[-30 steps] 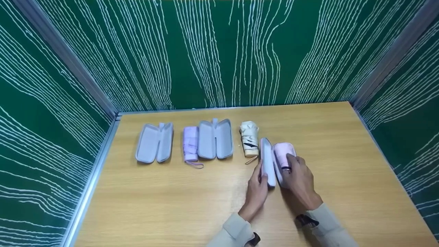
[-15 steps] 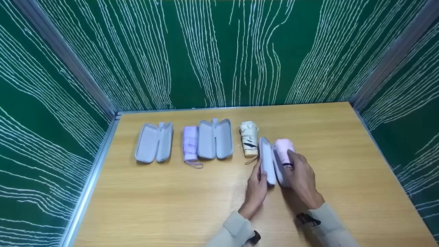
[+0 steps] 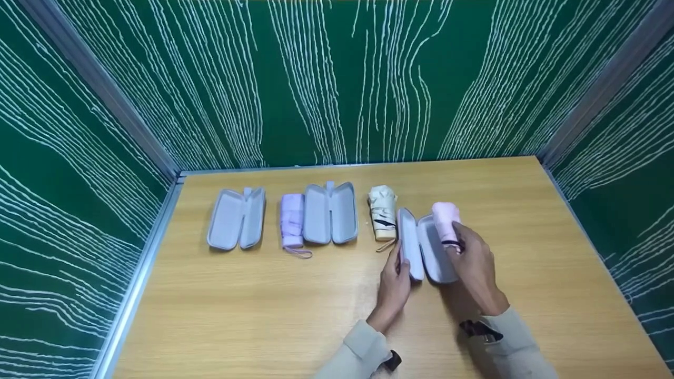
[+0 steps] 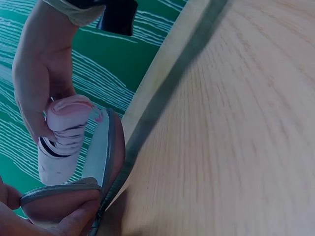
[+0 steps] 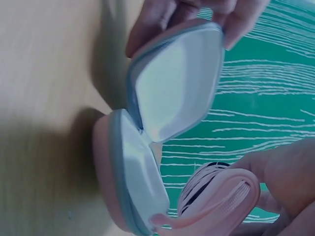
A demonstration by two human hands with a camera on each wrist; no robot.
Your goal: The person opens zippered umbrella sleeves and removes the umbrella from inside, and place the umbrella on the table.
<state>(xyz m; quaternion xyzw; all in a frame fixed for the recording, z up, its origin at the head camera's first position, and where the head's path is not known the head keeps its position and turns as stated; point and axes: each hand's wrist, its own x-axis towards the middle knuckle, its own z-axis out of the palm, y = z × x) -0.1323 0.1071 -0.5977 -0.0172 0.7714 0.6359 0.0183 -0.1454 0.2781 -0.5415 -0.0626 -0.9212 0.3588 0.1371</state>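
In the head view my right hand (image 3: 478, 263) pinches a pink folded compact umbrella (image 3: 445, 216) near its handle end. The umbrella is raised over the right half of an open zip case (image 3: 436, 252), pink outside with a pale grey lining. My left hand (image 3: 394, 287) grips the case's other half, which stands tilted up. From the right wrist view, both case halves (image 5: 177, 78) look bare inside, and the umbrella's wrist strap (image 5: 165, 221) hangs at the lower half's edge. A cream umbrella (image 3: 383, 210) with a black mark lies just left of the case.
Further left on the wooden table (image 3: 253, 316) lie a purple folded umbrella (image 3: 292, 220), an open grey-lined case (image 3: 330, 216) right beside it, and another open case (image 3: 237, 218). Green panels with white wavy lines (image 3: 300, 79) wall the table's back and sides.
My right hand has lifted the pink umbrella up and to the right, out of the case's right half. The case halves have spread wider apart; my left hand has barely moved.
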